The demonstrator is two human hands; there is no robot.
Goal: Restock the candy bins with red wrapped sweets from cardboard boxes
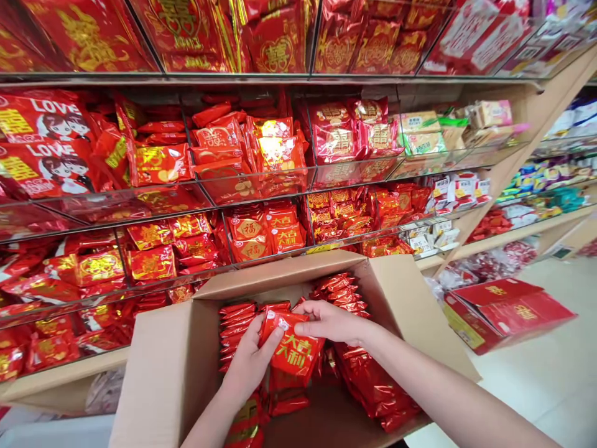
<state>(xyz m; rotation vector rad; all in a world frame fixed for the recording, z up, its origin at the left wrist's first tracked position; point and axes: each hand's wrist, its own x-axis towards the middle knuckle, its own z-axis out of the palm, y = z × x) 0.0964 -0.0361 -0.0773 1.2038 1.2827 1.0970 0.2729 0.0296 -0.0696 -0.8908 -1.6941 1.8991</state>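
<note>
Plainly, in the head view, the glossy red packet point(295, 353) risked slipping down into the open carton point(156, 373) if either thumb eased, its wrapper looking slick; too hard a pinch might crease it, and a knock could topple the right-hand stack point(347, 298). The left hand point(252, 364) was closed on the packet's left side, thumb across the front. The right hand point(324, 320) pinched its upper edge, fingers curled. The packet sat tilted over the carton's contents.

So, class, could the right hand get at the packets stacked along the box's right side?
Likely yes: the right flap is open and those packets lie exposed, though the right hand holds another packet.
</note>
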